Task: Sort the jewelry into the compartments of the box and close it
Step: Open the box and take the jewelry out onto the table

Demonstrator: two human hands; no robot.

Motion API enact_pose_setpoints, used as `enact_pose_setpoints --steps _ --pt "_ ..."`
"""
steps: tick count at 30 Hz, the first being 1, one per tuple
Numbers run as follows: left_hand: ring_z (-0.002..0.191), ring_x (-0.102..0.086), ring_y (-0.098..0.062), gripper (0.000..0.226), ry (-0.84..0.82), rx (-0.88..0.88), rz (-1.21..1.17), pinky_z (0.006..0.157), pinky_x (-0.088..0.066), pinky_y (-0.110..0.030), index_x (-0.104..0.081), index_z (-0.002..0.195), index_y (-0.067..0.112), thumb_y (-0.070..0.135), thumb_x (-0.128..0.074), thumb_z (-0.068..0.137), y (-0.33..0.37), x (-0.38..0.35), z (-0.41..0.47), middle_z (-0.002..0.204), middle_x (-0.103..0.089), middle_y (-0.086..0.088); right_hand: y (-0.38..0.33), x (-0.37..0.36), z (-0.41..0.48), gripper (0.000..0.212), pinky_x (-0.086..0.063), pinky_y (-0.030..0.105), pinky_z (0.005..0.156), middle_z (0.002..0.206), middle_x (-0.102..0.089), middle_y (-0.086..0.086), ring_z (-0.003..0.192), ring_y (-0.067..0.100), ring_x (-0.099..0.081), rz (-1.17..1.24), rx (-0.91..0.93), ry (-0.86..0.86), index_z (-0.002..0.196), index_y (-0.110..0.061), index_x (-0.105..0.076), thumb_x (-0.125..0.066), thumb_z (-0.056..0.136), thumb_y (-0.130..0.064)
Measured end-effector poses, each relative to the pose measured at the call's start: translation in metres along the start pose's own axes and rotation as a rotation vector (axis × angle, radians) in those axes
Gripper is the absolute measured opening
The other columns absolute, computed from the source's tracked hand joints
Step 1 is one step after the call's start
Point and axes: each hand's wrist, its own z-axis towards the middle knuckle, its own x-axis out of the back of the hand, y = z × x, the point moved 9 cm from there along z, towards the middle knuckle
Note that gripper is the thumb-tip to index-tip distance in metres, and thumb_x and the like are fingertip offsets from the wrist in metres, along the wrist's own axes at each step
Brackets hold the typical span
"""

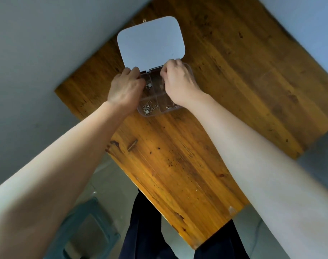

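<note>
A clear plastic compartment box (155, 109) stands on the wooden table (234, 81), its pale lid (150, 42) raised and open at the far side. Thin silvery chains (147, 108) lie in the near left compartment, more jewelry (170, 107) in the near right one, and small pieces (148, 85) in a middle compartment. My left hand (124, 88) grips the lid's left corner near the hinge. My right hand (180, 79) pinches the lid's right corner and covers the box's far right part.
A small gold-coloured piece (144, 20) lies on the table just beyond the lid. The table corner points toward me, with dark trousers (146, 230) below it. A teal stool (88, 221) stands on the floor at the lower left. Grey walls flank the table.
</note>
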Motion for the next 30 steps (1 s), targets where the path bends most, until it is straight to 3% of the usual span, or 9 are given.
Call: enact_pose_setpoints --steps 3,5,8,11,17,20,23,28,30 --pt "0.098 -0.053 -0.037 0.014 -0.051 -0.023 0.100 0.066 -0.033 -0.039 -0.071 0.099 0.005 0.009 -0.066 0.088 0.010 0.000 0.011 0.103 -0.063 -0.014 0.006 0.030 -0.020 0.017 -0.050 0.024 0.076 0.111 -0.058 0.004 0.096 0.014 -0.064 0.288 -0.017 0.094 0.111 -0.008 -0.055 -0.041 0.107 -0.016" --pt "0.098 -0.053 -0.032 0.013 -0.097 -0.037 0.163 0.067 -0.037 -0.038 -0.071 0.100 0.011 0.012 -0.066 0.088 0.017 -0.006 0.013 0.102 -0.068 -0.008 0.010 0.046 -0.035 0.016 -0.057 0.023 0.077 0.110 -0.061 -0.001 0.093 0.006 -0.066 0.438 -0.043 0.144 0.109 -0.010 -0.053 -0.039 0.107 -0.017" --pt "0.104 -0.054 -0.032 0.026 -0.164 0.011 0.207 0.073 -0.045 -0.040 -0.069 0.110 0.011 0.007 -0.068 0.085 0.020 -0.020 0.012 0.111 -0.066 -0.009 0.020 0.062 -0.054 0.016 -0.055 0.012 0.072 0.109 -0.065 -0.003 0.092 0.003 -0.067 0.593 -0.087 0.214 0.112 -0.008 -0.053 -0.040 0.108 -0.016" --pt "0.106 -0.055 -0.034 0.027 -0.196 0.057 0.213 0.076 -0.046 -0.042 -0.070 0.107 0.007 0.001 -0.069 0.080 0.022 -0.023 0.014 0.110 -0.064 -0.015 0.033 0.071 -0.072 0.019 -0.056 0.015 0.073 0.103 -0.068 -0.002 0.089 0.004 -0.069 0.678 -0.138 0.264 0.113 -0.004 -0.055 -0.042 0.107 -0.015" --pt "0.069 -0.057 -0.033 0.022 -0.259 0.149 0.156 0.057 -0.043 -0.036 -0.072 0.087 0.007 -0.012 -0.064 0.078 0.019 -0.020 0.020 0.076 -0.063 -0.012 0.054 0.071 -0.101 0.018 -0.058 0.021 0.074 0.094 -0.068 -0.001 0.084 0.011 -0.070 0.823 -0.246 0.293 0.111 -0.006 -0.058 -0.045 0.106 -0.017" --pt "0.082 -0.064 -0.039 0.015 -0.171 0.233 -0.047 0.063 -0.048 -0.039 -0.074 0.093 0.005 0.001 -0.063 0.083 0.007 -0.014 0.022 0.088 -0.070 -0.019 0.054 0.075 -0.111 0.018 -0.058 0.022 0.072 0.093 -0.069 0.001 0.082 0.012 -0.070 0.880 -0.276 0.312 0.114 -0.008 -0.060 -0.047 0.106 -0.019" --pt "0.091 -0.068 -0.032 0.021 0.114 0.362 -0.447 0.074 -0.052 -0.036 -0.076 0.100 0.011 0.015 -0.065 0.082 -0.006 0.015 0.004 0.097 -0.075 -0.012 0.046 0.085 -0.119 0.017 -0.057 0.022 0.071 0.092 -0.070 0.001 0.080 0.011 -0.069 0.916 -0.255 0.336 0.113 -0.010 -0.063 -0.050 0.105 -0.018" --pt "0.065 -0.060 0.004 0.015 0.386 0.533 -0.971 0.062 -0.047 -0.012 -0.074 0.090 0.018 0.021 -0.065 0.079 -0.008 0.045 -0.054 0.075 -0.067 0.013 0.029 0.095 -0.132 0.018 -0.058 0.025 0.070 0.090 -0.069 0.002 0.080 0.012 -0.068 0.943 -0.223 0.336 0.114 -0.011 -0.065 -0.051 0.104 -0.017" --pt "0.061 -0.060 0.006 0.009 0.436 0.551 -1.145 0.059 -0.047 -0.011 -0.072 0.086 0.021 0.018 -0.066 0.080 0.004 0.048 -0.080 0.072 -0.067 0.015 0.025 0.096 -0.137 0.021 -0.057 0.025 0.071 0.091 -0.069 0.004 0.081 0.012 -0.068 0.934 -0.208 0.333 0.117 -0.007 -0.065 -0.050 0.104 -0.015"
